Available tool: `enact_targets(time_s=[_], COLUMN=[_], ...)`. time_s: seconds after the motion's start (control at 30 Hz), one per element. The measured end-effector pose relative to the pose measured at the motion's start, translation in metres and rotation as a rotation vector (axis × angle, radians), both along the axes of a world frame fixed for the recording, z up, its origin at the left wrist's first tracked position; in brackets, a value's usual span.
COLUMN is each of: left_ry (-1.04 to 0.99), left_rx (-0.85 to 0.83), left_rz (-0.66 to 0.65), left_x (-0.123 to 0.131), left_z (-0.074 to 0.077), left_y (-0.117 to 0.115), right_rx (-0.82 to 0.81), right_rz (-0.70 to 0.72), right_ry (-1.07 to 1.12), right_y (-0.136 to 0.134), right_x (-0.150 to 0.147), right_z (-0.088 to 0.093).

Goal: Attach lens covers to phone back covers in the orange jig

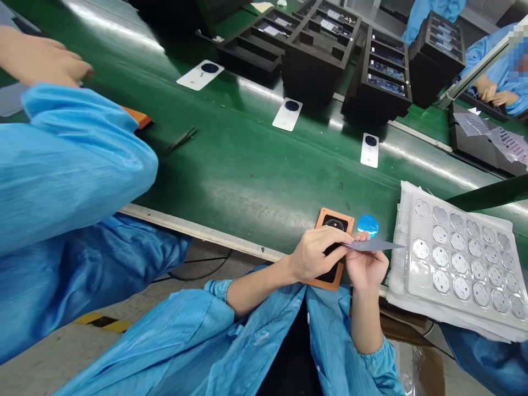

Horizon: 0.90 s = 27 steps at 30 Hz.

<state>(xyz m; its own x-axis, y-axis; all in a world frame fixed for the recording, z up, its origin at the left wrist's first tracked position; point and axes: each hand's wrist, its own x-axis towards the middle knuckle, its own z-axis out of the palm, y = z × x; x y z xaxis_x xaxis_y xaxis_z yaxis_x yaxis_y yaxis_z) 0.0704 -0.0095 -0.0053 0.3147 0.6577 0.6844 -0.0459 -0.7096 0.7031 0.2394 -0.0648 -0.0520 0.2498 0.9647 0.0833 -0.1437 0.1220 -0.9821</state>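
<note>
My left hand [317,253] pinches the left edge of a thin grey sheet [377,245]. Fingers of my right hand [367,267] are closed around the same sheet from below and behind, and the sheet lies nearly edge-on to the view. Under my left hand is an orange frame [348,220] with a black inside and a round part near its top; my hand covers its middle. A shiny blue disc [368,224] rests on the green table just beyond my fingers.
At right, a clear tray [418,275] holds several round metallic parts. White cards [287,122] with dark discs, tweezers [181,140] and black compartment boxes [317,60] stand farther back. A co-worker's sleeve [74,165] reaches over the table at left.
</note>
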Motion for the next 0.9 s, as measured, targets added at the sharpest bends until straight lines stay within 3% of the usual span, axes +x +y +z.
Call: enact_targets(time_s=[0.17, 0.3, 0.43, 0.57, 0.63, 0.7, 0.77, 0.9], left_ry=[-0.071, -0.175, -0.312, -0.231, -0.165, -0.137, -0.147, -0.172], left_rx=[-0.035, -0.373, -0.689, -0.766, -0.787, -0.791, -0.779, -0.752], left_rz=[0.017, 0.050, -0.016, -0.097, -0.030, 0.046, 0.093, 0.141], left_x=[-0.004, 0.010, 0.029, 0.031, 0.027, 0.021, 0.017, 0.012], left_z=[0.000, -0.006, -0.009, -0.017, -0.027, -0.037, -0.045, -0.050], left_y=[0.006, 0.017, 0.058, 0.111, 0.129, 0.140, 0.147, 0.152], right_rx=[0.036, 0.106, 0.161, 0.169, 0.027, -0.252, -0.412, -0.559], right_rz=[-0.054, -0.185, -0.354, -0.457, -0.580, -0.613, -0.609, -0.604], right_ry=[-0.044, -0.035, 0.056, 0.159, 0.075, -0.191, -0.365, -0.644], right_y=[0.001, 0.017, 0.077, 0.167, 0.205, 0.232, 0.245, 0.255], right_x=[-0.004, -0.032, -0.030, 0.042, 0.082, 0.110, 0.122, 0.123], right_z=[0.007, 0.013, 0.032, 0.069, 0.079, 0.077, 0.064, 0.038])
